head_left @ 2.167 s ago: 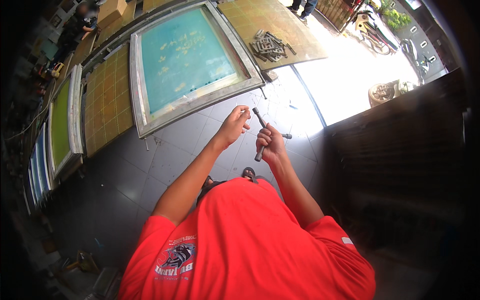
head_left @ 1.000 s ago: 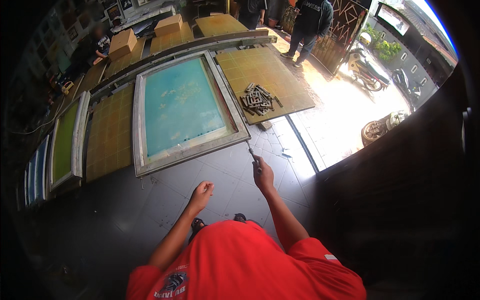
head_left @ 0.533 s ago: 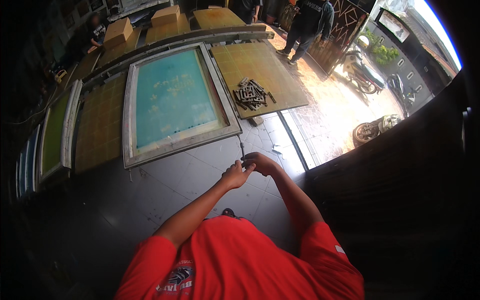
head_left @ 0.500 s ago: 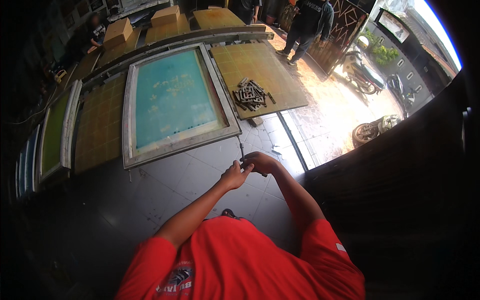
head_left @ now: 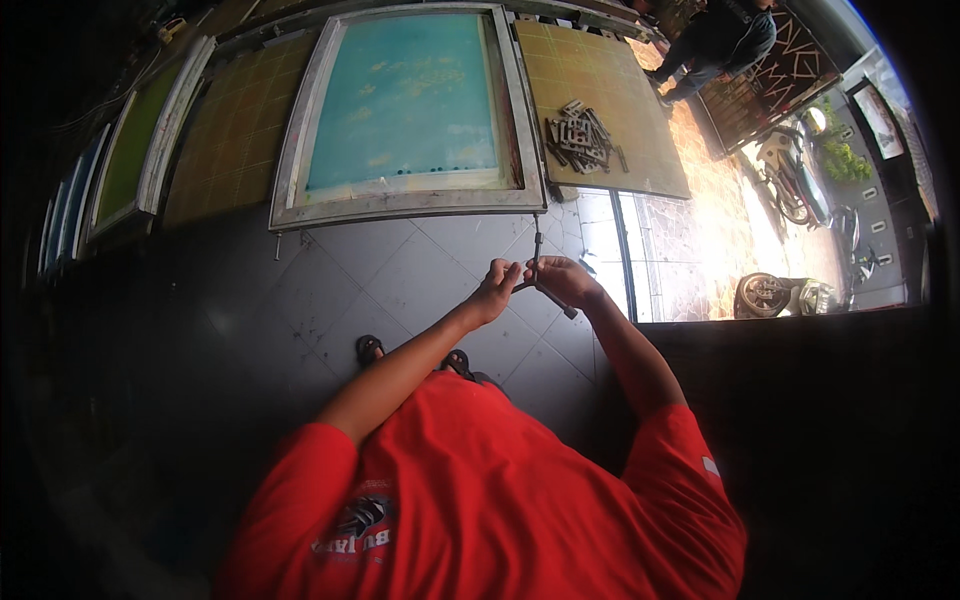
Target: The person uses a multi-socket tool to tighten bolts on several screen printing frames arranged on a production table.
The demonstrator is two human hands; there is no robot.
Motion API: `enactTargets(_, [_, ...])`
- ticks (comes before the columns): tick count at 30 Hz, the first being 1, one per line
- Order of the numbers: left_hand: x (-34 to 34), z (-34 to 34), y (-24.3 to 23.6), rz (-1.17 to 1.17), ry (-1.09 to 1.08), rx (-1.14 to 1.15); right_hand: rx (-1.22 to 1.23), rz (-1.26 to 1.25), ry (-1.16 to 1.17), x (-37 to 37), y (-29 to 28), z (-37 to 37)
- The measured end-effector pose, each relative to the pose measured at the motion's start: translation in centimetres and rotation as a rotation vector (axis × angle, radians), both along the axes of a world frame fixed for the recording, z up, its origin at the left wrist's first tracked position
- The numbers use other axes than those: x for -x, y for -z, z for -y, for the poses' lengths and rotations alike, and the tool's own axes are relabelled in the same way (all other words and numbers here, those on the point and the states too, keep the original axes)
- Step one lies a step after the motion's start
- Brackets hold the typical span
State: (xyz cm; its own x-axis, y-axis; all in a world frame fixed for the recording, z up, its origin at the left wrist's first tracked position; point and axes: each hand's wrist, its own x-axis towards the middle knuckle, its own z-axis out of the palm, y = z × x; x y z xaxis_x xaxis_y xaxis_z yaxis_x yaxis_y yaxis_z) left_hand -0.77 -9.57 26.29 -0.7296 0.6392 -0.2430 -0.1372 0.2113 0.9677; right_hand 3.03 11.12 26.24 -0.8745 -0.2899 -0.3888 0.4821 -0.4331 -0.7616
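Note:
A dark three-armed Y-shaped socket wrench (head_left: 538, 262) is held between my two hands in front of me. My left hand (head_left: 494, 290) has its fingers closed around the left arm of the wrench. My right hand (head_left: 563, 281) pinches it near the middle, where the arms meet. One arm points away from me, toward the near right corner of a screen-printing frame (head_left: 400, 212) with teal mesh. Its end lies just below that corner; whether it touches a bolt there I cannot tell. Another arm slants down to the right beneath my right hand.
A pile of small metal pieces (head_left: 583, 138) lies on a yellowish board (head_left: 640, 130) right of the frame. Left stand another board (head_left: 235, 130) and a green-meshed frame (head_left: 140, 150). A person (head_left: 722, 40) stands far right, near parked motorcycles (head_left: 790, 180). Grey tiles (head_left: 360, 270) cover the floor.
The view has turned, so the frame and boards sit higher and further right. My hands have shifted on the wrench, and more of its arms now shows between them.

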Motion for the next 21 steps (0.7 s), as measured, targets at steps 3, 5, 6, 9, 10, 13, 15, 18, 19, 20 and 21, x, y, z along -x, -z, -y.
enactTargets(3, [0.8,0.9,-3.2,0.123,-0.033,-0.018,-0.013,-0.046,0.032,0.0,0.5,0.1])
enactTargets(5, [1.1,1.0,-5.0,0.097,0.016,0.038,-0.099,-0.029,0.023,-0.1,0.1,0.0])
enactTargets(6, [1.2,1.0,-5.6,0.097,0.051,0.084,-0.127,-0.021,0.005,-0.1,-0.5,-0.1])
enactTargets(9, [0.8,0.5,-6.5,0.304,0.195,0.195,-0.299,0.041,-0.099,0.3,-2.9,-0.3])
enactTargets(10, [0.6,0.3,-6.6,0.408,0.250,0.227,-0.274,0.057,-0.095,0.6,-2.3,-0.4])
enactTargets(13, [0.1,0.1,-6.6,0.454,0.300,0.180,-0.230,0.096,-0.069,0.7,-1.6,-0.6])
enactTargets(15, [0.4,-0.1,-5.3,0.290,0.367,0.222,-0.241,0.114,-0.079,0.8,-3.6,0.2])
enactTargets(18, [0.5,-0.4,-4.9,-0.157,0.423,0.361,-0.304,0.117,-0.042,0.7,-2.9,-0.1])
enactTargets(19, [-0.1,-0.4,-5.1,-0.334,0.409,0.422,-0.337,0.119,-0.080,0.7,-2.6,-0.4])
enactTargets(20, [-0.3,-0.3,-5.4,-0.515,0.386,0.481,-0.373,0.117,-0.123,1.0,-2.7,-0.8])
enactTargets(21, [-0.5,-0.2,-5.1,-0.550,0.360,0.474,-0.409,0.114,-0.169,1.4,-2.8,-1.1])
